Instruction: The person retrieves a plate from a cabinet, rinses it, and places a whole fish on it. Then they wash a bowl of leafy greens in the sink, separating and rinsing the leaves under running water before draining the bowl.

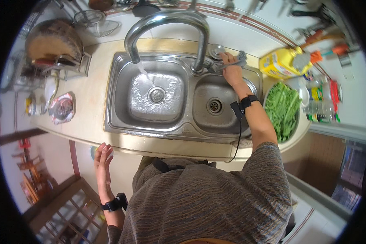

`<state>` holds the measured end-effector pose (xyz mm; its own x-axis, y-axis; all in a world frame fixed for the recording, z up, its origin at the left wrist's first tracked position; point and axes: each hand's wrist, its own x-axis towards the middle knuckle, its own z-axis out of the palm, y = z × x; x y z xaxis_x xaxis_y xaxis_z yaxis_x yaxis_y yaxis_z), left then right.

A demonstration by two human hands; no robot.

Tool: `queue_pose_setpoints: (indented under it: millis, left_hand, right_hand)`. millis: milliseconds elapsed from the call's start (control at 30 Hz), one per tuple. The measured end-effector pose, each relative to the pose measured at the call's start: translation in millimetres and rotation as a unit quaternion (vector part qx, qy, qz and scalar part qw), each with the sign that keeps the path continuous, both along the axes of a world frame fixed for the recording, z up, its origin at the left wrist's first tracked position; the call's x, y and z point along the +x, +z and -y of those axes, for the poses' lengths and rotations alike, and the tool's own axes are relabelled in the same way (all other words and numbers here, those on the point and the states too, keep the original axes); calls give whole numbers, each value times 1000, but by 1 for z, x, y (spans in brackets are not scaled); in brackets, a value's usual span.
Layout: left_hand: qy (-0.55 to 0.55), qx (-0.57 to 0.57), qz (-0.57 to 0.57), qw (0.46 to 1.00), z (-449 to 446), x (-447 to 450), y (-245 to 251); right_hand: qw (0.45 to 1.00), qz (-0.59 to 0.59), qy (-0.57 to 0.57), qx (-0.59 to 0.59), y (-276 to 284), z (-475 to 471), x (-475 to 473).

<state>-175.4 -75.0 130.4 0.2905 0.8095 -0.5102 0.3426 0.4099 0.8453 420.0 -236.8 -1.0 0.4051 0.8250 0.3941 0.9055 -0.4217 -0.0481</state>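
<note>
My right hand [231,68] reaches behind the double sink's right bowl [215,117], at the tap's side lever [213,66]. A grey strip crosses the hand, and whether the fingers grip it is unclear. Close by are a round sink strainer [216,51] and a dark grey scrubber [242,56]. Water [142,70] runs from the curved chrome tap [167,17] into the left steel bowl [122,97], where it spreads around the drain strainer [156,95]. My left hand [103,161] hangs before the counter's front edge, holding nothing, fingers slightly apart.
Right of the sink are a bowl of leafy greens [282,111], a yellow bottle [276,65] and several clear bottles [320,106]. Round chopping boards [55,41] stand in a rack at left, near a wrapped package [62,109]. Utensils hang along the wall.
</note>
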Motion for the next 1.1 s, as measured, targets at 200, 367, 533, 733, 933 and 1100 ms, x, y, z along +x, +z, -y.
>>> queue_pose_setpoints:
  millis: [200,367,533,733,933,1100]
  left_hand:
    - [108,-16,-53,993,28,-30,-11]
    - [87,-31,-32,995,24,-22,-29]
    - [46,-22,29,998,6,-24,-41]
    - [52,-53,53,996,-25,-47,-55]
    - [46,-88,67,993,-48,-75,-74]
    - [37,-100,54,993,-55,-101,-91]
  right_hand:
    - [999,9,29,-17,-36,-50,39]
    - [995,-80,54,-2,-28,-26,9]
    - [988,-144,23,-44,-5,14,-55]
    - [701,-677,-215,62,4,35,-129]
    - [504,-840,-166,114,22,-38,-174]
    - [804,-568,-38,-172,-48,-132,-226]
